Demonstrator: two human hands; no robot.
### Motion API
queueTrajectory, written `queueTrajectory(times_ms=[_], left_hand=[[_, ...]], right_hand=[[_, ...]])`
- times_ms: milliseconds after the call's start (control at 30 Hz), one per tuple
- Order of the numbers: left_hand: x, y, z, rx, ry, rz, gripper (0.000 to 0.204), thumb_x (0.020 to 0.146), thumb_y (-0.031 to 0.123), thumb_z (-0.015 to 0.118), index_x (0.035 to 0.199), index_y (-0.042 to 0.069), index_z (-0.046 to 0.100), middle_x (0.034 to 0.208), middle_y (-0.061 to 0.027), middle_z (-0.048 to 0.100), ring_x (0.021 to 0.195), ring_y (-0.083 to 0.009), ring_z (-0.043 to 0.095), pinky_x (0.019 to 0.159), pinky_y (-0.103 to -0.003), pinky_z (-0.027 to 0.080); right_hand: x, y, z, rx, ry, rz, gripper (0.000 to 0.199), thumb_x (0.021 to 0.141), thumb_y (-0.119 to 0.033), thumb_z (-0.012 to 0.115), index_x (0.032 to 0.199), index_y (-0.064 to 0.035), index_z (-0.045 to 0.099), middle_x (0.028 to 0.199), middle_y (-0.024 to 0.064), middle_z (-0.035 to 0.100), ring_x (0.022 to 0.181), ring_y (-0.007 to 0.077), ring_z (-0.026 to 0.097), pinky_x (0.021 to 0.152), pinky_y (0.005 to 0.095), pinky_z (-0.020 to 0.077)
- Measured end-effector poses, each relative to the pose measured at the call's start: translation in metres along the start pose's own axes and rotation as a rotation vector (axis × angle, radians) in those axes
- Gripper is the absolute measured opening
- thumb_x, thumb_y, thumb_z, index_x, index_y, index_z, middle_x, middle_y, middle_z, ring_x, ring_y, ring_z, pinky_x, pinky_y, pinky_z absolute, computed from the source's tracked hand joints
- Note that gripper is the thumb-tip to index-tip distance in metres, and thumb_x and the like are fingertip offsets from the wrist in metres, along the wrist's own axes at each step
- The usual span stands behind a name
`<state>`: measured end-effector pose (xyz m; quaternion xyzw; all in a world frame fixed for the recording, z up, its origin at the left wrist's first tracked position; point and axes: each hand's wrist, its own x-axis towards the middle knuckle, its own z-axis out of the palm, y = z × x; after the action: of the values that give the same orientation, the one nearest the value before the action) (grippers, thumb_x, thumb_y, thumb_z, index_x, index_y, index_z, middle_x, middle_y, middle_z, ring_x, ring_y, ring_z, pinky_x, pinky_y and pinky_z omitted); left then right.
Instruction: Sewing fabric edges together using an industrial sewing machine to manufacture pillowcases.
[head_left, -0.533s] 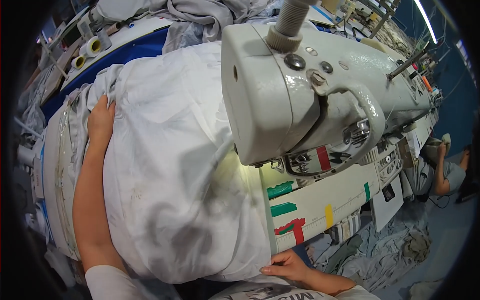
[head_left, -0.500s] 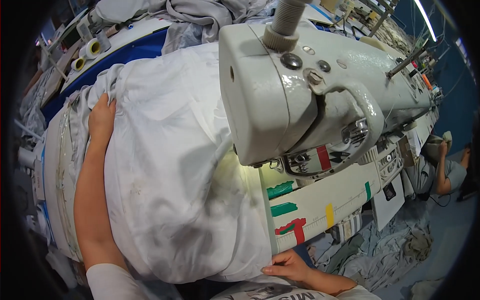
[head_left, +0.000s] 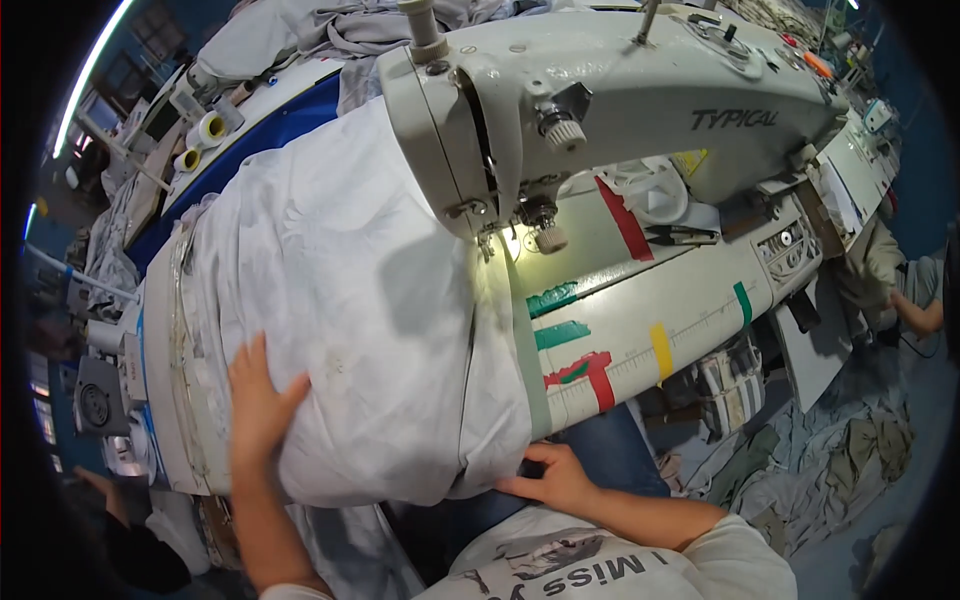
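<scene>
A wide piece of white cloth (head_left: 400, 340) drapes over the left part of the sewing table and hangs over its near edge. Its right side, bordered by a grey-green strip (head_left: 526, 365), runs up to the lit presser foot (head_left: 487, 246) of a white sewing machine (head_left: 620, 90). My left hand (head_left: 262, 405) lies on the cloth's left part, thumb and fingers apart. At the near right corner my right hand (head_left: 560, 480) pinches the cloth edge between thumb and fingers. Whether the needle is in the cloth cannot be seen.
Green, red and yellow tape strips (head_left: 661, 352) mark the ruled machine bed. Black-handled snips (head_left: 683, 236) lie behind it. Thread cones (head_left: 208, 130) stand at the far left. Garments (head_left: 840, 470) pile up on the lower right. Other people's arms show at right and lower left.
My left hand has let go of the bunched far-left cloth and come nearer, onto flat cloth. My right hand keeps hold of the near corner. The view has shifted, showing the presser foot.
</scene>
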<state>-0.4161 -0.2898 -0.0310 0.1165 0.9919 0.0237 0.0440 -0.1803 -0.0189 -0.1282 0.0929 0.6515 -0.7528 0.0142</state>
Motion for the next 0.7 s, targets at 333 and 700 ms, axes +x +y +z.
queueTrajectory(times_ms=[333,700], left_hand=[[0.055,-0.074,0.038,0.012,0.607,-0.072,0.028,0.091,0.028,0.05,0.08,0.003,0.052,0.079,-0.0235,0.059,0.075,-0.0449,0.055,0.063,-0.051,0.042],[0.133,-0.085,0.033,-0.015,0.63,-0.111,0.027,0.09,0.031,0.049,0.086,0.005,0.055,0.086,-0.0218,0.062,0.081,-0.0424,0.057,0.068,-0.05,0.044]], right_hand=[[-0.052,-0.099,-0.034,0.466,-0.196,0.233,0.014,0.085,-0.007,0.063,0.093,0.0039,0.068,0.086,0.0058,0.068,0.08,0.0083,0.06,0.071,0.0219,0.0459],[-0.114,-0.007,-0.048,0.701,-0.106,0.627,0.019,0.087,-0.008,0.062,0.099,0.0057,0.067,0.099,0.0105,0.067,0.091,0.0152,0.062,0.085,0.0262,0.0455]])
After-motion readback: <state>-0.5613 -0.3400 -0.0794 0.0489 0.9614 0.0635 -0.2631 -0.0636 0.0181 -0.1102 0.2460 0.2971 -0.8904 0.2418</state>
